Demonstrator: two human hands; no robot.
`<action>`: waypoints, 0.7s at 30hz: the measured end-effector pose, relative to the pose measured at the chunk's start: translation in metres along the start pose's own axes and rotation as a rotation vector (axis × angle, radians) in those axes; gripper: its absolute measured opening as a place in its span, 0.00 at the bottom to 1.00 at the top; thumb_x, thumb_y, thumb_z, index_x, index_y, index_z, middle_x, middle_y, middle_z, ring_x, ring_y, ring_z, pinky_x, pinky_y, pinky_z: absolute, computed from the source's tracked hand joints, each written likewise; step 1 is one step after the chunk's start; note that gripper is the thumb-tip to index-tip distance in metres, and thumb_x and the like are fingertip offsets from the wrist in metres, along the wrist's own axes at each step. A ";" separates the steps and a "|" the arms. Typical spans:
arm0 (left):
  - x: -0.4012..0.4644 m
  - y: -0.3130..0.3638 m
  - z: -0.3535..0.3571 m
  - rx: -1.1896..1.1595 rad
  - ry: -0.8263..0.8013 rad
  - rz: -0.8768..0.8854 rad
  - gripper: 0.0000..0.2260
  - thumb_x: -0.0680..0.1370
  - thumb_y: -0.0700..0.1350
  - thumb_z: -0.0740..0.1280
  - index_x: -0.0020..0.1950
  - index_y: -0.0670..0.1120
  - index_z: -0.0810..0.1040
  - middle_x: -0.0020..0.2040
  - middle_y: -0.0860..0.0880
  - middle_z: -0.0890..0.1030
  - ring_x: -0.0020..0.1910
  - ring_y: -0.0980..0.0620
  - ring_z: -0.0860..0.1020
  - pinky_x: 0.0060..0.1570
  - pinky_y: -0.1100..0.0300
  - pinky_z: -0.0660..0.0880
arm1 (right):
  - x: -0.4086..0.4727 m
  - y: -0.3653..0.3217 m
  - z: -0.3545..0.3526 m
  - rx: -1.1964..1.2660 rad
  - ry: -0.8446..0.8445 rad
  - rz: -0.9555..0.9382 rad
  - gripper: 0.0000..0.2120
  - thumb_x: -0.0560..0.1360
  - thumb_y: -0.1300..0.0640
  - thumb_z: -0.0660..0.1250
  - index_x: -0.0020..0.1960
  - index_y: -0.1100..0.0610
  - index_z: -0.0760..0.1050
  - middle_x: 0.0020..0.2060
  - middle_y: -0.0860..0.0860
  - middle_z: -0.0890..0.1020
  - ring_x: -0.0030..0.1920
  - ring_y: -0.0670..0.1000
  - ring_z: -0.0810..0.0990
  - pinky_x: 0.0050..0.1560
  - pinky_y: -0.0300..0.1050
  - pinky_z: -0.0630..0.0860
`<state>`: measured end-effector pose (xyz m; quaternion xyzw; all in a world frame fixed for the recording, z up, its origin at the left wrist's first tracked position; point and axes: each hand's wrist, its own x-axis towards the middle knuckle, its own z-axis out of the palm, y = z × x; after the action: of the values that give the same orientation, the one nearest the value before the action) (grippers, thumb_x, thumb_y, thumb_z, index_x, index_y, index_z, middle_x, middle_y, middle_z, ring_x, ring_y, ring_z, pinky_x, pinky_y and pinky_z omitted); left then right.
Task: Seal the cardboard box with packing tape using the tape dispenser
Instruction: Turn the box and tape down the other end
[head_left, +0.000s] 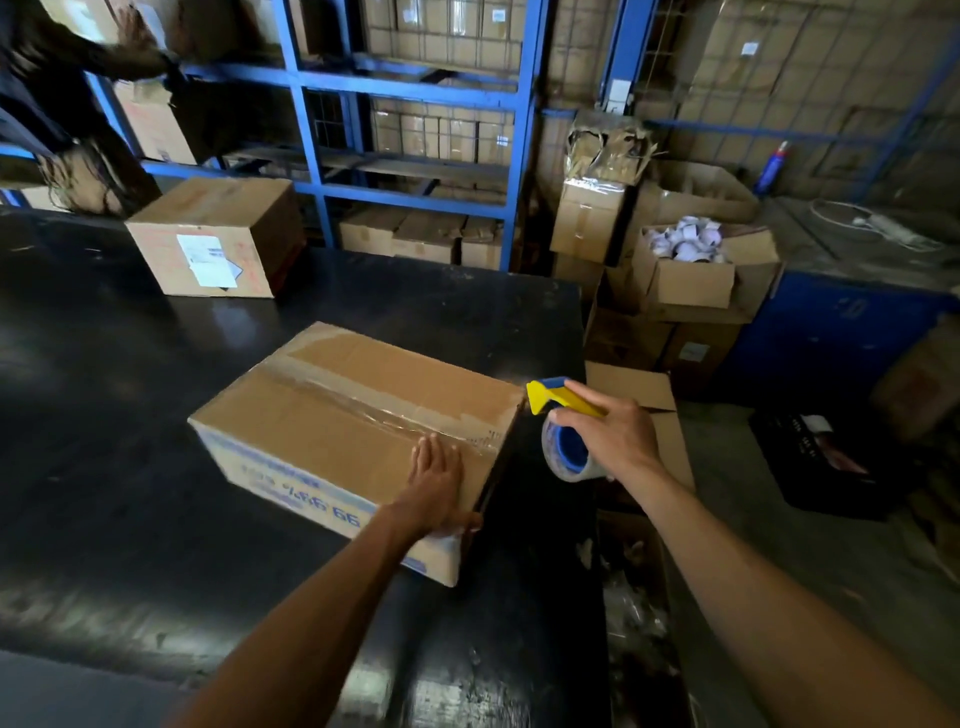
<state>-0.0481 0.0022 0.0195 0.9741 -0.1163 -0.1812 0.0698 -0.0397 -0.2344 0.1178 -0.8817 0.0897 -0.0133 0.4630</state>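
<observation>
A brown cardboard box (332, 415) lies on the black table (104, 467), flaps closed, with clear tape running along its top seam. My left hand (436, 486) rests flat on the box's near right corner, fingers spread. Just off the box's right edge, my right hand (608, 434) grips a yellow and blue tape dispenser (558, 415) loaded with a roll of clear tape. The dispenser's yellow tip sits at the box's top right edge.
A second sealed box (218, 239) with a white label stands at the back left of the table. Another person (62, 104) reaches at the far left. Blue shelving (311, 156) with cartons fills the back. Stacked and open boxes (691, 270) crowd the floor to the right.
</observation>
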 end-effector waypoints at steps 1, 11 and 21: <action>-0.009 -0.018 -0.003 0.047 -0.026 0.080 0.52 0.74 0.63 0.68 0.80 0.38 0.38 0.78 0.32 0.35 0.77 0.33 0.35 0.74 0.45 0.35 | 0.002 0.001 0.002 0.028 -0.006 0.012 0.24 0.68 0.42 0.74 0.63 0.38 0.77 0.53 0.42 0.79 0.47 0.43 0.76 0.45 0.37 0.75; -0.053 -0.099 0.014 0.212 -0.010 0.169 0.37 0.79 0.68 0.53 0.77 0.58 0.34 0.81 0.53 0.36 0.78 0.43 0.35 0.74 0.31 0.40 | 0.013 -0.010 0.058 0.083 -0.099 0.012 0.27 0.59 0.36 0.75 0.57 0.33 0.78 0.57 0.43 0.81 0.54 0.48 0.78 0.57 0.48 0.77; -0.030 -0.135 -0.017 0.338 -0.171 0.244 0.40 0.76 0.70 0.46 0.81 0.51 0.39 0.82 0.49 0.39 0.79 0.39 0.38 0.76 0.36 0.46 | -0.012 -0.022 0.069 0.036 -0.179 -0.068 0.24 0.65 0.41 0.75 0.60 0.37 0.78 0.58 0.43 0.80 0.50 0.44 0.76 0.41 0.32 0.69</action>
<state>-0.0421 0.1411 0.0217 0.9318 -0.2674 -0.2311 -0.0832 -0.0413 -0.1639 0.0975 -0.8734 0.0177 0.0480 0.4843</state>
